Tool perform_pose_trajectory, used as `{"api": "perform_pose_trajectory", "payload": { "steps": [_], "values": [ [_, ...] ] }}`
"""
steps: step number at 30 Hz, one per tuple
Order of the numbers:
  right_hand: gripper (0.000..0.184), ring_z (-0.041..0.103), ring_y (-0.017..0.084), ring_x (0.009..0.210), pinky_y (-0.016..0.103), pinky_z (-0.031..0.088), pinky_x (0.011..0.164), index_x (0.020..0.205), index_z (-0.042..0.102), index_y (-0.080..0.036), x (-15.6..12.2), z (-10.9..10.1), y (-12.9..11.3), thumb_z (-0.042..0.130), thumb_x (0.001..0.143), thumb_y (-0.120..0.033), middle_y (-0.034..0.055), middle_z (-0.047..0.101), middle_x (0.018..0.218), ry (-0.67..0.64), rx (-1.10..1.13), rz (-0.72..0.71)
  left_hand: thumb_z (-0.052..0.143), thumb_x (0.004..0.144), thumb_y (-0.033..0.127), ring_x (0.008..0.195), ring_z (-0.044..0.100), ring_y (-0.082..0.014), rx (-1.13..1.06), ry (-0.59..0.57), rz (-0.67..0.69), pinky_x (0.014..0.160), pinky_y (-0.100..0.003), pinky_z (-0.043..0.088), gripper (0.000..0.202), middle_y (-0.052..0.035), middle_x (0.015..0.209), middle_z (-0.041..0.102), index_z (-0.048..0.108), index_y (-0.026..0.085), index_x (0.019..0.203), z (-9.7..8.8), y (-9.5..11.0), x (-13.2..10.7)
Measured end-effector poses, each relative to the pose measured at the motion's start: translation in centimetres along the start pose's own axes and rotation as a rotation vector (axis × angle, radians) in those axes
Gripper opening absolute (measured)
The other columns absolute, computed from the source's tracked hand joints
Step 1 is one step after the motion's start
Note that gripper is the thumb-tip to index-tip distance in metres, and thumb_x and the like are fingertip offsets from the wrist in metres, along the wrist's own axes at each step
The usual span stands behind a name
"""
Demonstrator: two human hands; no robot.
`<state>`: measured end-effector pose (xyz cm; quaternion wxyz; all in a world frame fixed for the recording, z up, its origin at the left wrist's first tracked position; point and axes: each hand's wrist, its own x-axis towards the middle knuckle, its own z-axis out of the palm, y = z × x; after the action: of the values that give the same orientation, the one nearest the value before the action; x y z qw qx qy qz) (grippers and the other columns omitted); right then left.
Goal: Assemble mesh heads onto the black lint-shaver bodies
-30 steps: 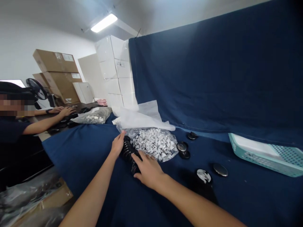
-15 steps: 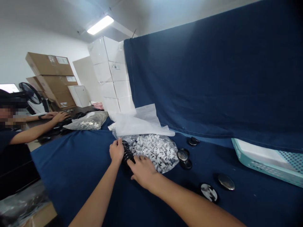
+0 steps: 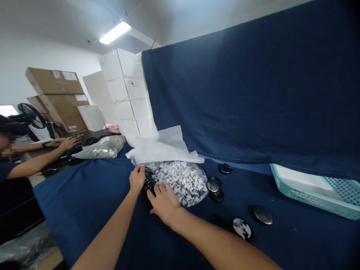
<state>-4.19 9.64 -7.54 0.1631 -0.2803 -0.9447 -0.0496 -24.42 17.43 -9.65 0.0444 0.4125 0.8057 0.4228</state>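
Note:
A row of shiny black round discs (image 3: 149, 182) lies on its side on the blue cloth, pressed together face to face. At its far end, my left hand (image 3: 137, 179) holds the row with closed fingers. My right hand (image 3: 164, 202) grips the near end, its thumb and fingers bent against the discs. Partly hidden by both hands, the exact number of discs cannot be made out. Just to the right, a clear plastic bag (image 3: 182, 182) is full of small white and grey clip-like pieces.
Loose round discs (image 3: 213, 185) lie right of the bag; one disc (image 3: 242, 228) shows a white-patched inner face. A turquoise basket (image 3: 315, 197) stands at right. White sheeting (image 3: 165, 146) covers the bag's back. At left, a co-worker's hands (image 3: 67, 143) are near another bag (image 3: 102, 148).
The view has shifted slightly, so most things appear a little further left. Both hands stay on the disc row, with the right hand's fingers slightly rearranged.

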Motion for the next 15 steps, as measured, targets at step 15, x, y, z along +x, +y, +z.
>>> {"api": "perform_pose_trajectory", "payload": {
  "steps": [15],
  "values": [
    [0.022, 0.057, 0.021, 0.091, 0.04, 0.04, 0.088, 0.1, 0.062, -0.015, -15.1, -10.6, -0.5, 0.046, 0.095, -0.028, 0.0078, 0.066, 0.109, 0.423, 0.056, -0.298, 0.047, 0.093, 0.047, 0.134, 0.037, -0.0295, -0.035, 0.124, 0.001, 0.109, -0.056, 0.028, 0.045, -0.0125, 0.14, 0.047, 0.054, 0.016, 0.126, -2.0, 0.8, -5.4]
  ]
}}
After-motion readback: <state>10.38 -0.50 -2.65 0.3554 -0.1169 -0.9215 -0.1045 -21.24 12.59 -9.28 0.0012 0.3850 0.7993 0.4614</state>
